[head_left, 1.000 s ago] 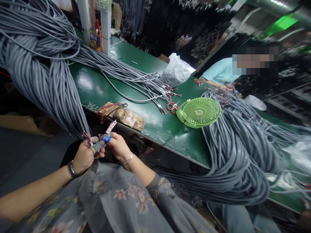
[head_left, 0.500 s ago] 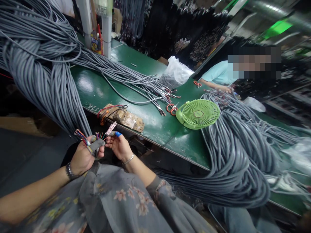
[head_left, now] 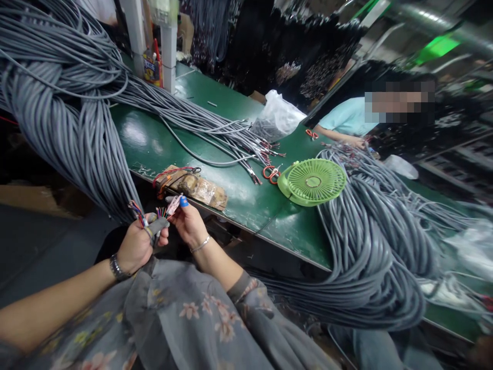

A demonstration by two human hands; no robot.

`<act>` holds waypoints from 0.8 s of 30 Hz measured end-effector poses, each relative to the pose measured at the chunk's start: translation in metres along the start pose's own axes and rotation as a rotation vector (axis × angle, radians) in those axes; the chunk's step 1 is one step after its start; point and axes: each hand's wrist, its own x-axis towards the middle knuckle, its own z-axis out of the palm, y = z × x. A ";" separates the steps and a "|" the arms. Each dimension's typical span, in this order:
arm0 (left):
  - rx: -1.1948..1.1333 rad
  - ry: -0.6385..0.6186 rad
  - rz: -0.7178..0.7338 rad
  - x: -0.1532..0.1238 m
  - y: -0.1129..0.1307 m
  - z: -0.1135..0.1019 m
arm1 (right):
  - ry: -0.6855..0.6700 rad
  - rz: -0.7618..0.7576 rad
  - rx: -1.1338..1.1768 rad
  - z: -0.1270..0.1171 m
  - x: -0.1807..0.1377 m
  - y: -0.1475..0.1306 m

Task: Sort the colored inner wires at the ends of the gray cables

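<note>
At 10 o'clock of the view, grey cables point(head_left: 71, 115) hang off the table point(head_left: 302, 234). At 8, the left hand point(head_left: 134, 246) is closed round coloured wires point(head_left: 161, 211), whose tips fan out toward its 2 o'clock. A pale strip point(head_left: 174, 206) stands just beside them. The right hand point(head_left: 188, 224), at the left one's 2 o'clock, is half curled; whether it grips a wire, I cannot tell. Scissors point(head_left: 271, 174) lie at the 9 o'clock of a fan point(head_left: 313, 181).

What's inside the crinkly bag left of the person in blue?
Gray bits show through the crinkly bag low down; I can't tell what they are. Its cloudy plastic hides the rest.
</note>
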 end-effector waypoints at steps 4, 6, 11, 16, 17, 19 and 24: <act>0.020 0.001 -0.004 0.001 -0.001 -0.001 | 0.004 -0.011 0.023 0.002 -0.001 0.000; 0.033 -0.006 0.000 0.001 -0.002 -0.002 | 0.004 -0.001 0.038 0.003 -0.003 0.000; 0.041 -0.019 0.006 -0.001 -0.005 -0.007 | -0.009 0.108 0.076 0.000 -0.005 0.000; 0.056 -0.027 0.011 -0.004 -0.004 -0.013 | 0.014 0.168 0.125 -0.010 -0.006 0.003; 0.057 -0.025 0.012 -0.005 -0.004 -0.013 | 0.022 0.175 0.130 -0.012 -0.006 0.004; 0.058 -0.025 0.010 -0.006 -0.003 -0.014 | 0.036 0.179 0.128 -0.016 -0.007 0.005; 0.053 -0.040 0.004 -0.004 -0.006 -0.015 | 0.017 0.148 0.051 -0.027 -0.010 0.009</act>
